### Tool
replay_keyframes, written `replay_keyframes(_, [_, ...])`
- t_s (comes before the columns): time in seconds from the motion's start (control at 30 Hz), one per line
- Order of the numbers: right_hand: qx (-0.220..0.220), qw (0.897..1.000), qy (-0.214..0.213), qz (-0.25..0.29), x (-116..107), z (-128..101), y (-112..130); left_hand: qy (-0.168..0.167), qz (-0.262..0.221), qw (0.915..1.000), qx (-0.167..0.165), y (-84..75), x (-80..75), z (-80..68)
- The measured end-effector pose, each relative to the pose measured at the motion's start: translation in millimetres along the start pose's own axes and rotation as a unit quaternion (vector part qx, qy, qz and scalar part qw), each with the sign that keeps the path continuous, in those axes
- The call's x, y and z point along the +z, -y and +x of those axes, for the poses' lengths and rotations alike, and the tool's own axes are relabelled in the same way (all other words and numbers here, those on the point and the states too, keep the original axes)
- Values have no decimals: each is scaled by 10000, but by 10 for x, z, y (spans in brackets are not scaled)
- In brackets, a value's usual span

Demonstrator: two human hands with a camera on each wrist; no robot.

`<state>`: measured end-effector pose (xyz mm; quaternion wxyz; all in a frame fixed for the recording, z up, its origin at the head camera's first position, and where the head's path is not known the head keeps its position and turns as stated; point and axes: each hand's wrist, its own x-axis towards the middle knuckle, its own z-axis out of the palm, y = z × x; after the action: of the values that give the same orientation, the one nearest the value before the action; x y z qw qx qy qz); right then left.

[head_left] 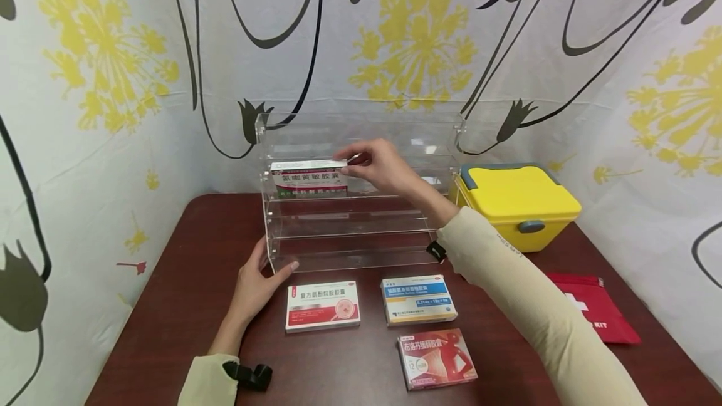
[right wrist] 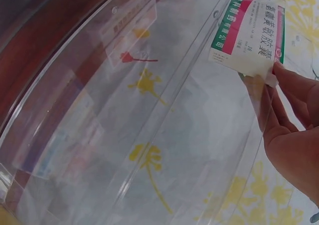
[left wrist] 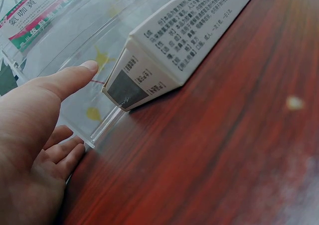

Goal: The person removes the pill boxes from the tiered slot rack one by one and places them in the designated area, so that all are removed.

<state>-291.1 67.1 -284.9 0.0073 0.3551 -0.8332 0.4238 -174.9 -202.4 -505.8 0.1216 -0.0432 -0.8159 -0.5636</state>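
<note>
A clear acrylic tiered rack (head_left: 361, 224) stands on the table. My right hand (head_left: 380, 168) pinches the right end of a white, green and magenta medicine box (head_left: 310, 179), which sits upright at the left of an upper tier. The right wrist view shows the fingertips at that box's (right wrist: 249, 33) corner. My left hand (head_left: 256, 287) holds the rack's lower left corner, its thumb in front and its fingers around the side. Just in front of the rack lies a red-and-white medicine box (head_left: 323, 307), close to the left thumb; its printed side (left wrist: 184, 30) shows in the left wrist view.
A blue-and-white medicine box (head_left: 418, 301) and a pink-red medicine box (head_left: 437, 359) lie in front of the rack. To the right are a yellow lidded case (head_left: 516, 199) and a red kit pouch (head_left: 598, 312). A patterned curtain (head_left: 361, 67) hangs behind.
</note>
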Motion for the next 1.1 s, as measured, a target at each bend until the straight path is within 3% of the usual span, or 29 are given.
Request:
replay_keyframes(0.63, [11,9986,-476,235,-124,6,33,4,-1,10000,-13,5,0,0])
replay_keyframes(0.97, [-320,9949,-953,121,-371,-80,197,-7,28,10000,32,11,0,8])
replay_keyframes(1.1, [-511,9919,-1131,273,-466,-192,388,-4,26,10000,25,13,5,17])
